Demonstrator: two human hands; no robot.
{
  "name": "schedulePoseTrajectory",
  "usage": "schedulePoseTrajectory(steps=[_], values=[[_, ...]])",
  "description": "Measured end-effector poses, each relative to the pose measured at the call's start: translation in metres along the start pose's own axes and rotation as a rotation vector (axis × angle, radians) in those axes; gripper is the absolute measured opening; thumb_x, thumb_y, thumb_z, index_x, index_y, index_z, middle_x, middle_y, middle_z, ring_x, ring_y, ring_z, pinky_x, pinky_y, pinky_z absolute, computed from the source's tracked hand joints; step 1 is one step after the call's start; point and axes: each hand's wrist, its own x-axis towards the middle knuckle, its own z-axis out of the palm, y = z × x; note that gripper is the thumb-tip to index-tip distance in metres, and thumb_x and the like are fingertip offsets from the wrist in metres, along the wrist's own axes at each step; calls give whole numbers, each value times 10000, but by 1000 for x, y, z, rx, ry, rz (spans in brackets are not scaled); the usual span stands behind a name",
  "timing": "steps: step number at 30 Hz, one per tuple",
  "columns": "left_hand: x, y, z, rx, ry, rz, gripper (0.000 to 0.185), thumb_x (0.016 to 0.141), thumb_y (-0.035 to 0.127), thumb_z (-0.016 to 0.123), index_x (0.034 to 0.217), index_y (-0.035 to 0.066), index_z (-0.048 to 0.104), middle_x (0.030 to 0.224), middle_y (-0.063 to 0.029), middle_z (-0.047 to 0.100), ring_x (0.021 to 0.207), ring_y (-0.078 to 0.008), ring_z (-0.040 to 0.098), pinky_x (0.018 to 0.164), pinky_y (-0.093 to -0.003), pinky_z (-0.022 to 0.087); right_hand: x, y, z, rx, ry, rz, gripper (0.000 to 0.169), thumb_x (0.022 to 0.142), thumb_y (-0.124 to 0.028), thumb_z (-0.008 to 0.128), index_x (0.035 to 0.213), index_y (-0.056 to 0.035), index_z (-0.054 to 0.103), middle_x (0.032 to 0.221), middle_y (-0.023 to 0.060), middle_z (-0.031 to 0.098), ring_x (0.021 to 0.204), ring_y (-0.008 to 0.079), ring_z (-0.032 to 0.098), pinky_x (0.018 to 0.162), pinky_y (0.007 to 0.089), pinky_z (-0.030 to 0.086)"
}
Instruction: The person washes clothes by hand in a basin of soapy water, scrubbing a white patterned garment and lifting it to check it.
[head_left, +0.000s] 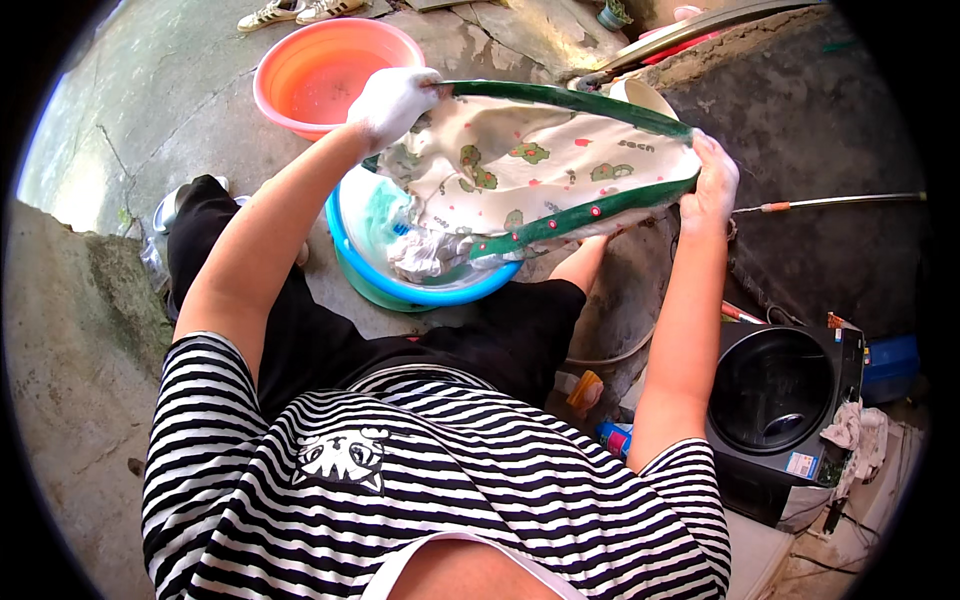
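Note:
A cream printed garment (547, 161) with dark green edging is stretched between my hands. My left hand (395, 101), coated in white suds, grips its upper left corner. At the other end, my suds-streaked right hand (710, 176) clasps the cloth where the green bands meet. Below hangs a blue-rimmed basin (450, 291), standing before me between my legs. Its near side shows a crumpled white wet cloth (427, 253) and pale foam. The garment's lower edge reaches down over the basin and covers much of its far side.
An orange-pink basin (337, 82) holding water stands on the concrete floor beyond my left hand. Sneakers (271, 15) lie at the far edge. To my right is a dark front-loading washing machine (776, 390). A blue-labelled container (616, 439) sits beside my right arm.

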Motion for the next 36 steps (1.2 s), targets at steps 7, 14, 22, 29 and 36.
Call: schedulePoseTrajectory(steps=[7, 14, 22, 29, 36], values=[[-2, -15, -4, -10, -50, 60, 276, 856, 278, 625, 948, 20, 665, 788, -126, 639, 682, -191, 585, 704, -297, 477, 15, 3, -16, 265, 90, 248, 194, 857, -28, 586, 1028, 55, 622, 1016, 159, 660, 929, 281, 638, 859, 407, 502], [2, -27, 6, 11, 93, 83, 249, 833, 242, 622, 959, 32, 665, 809, -140, 648, 713, -219, 617, 716, -304, 486, 13, 5, -9, 267, 127, 288, 228, 836, -27, 592, 1044, 66, 616, 1028, 149, 650, 918, 278, 629, 828, 382, 504], [-60, -30, 49, 173, 32, 218, 221, 847, 222, 544, 980, 121, 689, 921, -154, 661, 856, -315, 644, 779, -382, 491, 13, 24, -5, 239, -114, 233, 129, 931, -74, 482, 996, -20, 579, 901, 76, 612, 804, 199, 597, 749, 363, 511], [-144, -40, 135, 157, -713, 42, 206, 773, 150, 573, 926, 104, 703, 915, -125, 686, 877, -301, 650, 794, -367, 494, -18, 57, 6, 358, 40, 516, 186, 973, -184, 410, 899, -51, 516, 822, 69, 545, 799, 234, 527, 805, 487, 417], [-144, -46, 153, 71, -618, -68, 243, 787, 208, 585, 953, 63, 688, 914, -139, 684, 873, -305, 646, 786, -373, 492, -34, 59, 3, 498, 114, 565, 299, 1005, -251, 354, 1070, -14, 524, 1050, 147, 585, 1010, 296, 540, 964, 523, 373]])
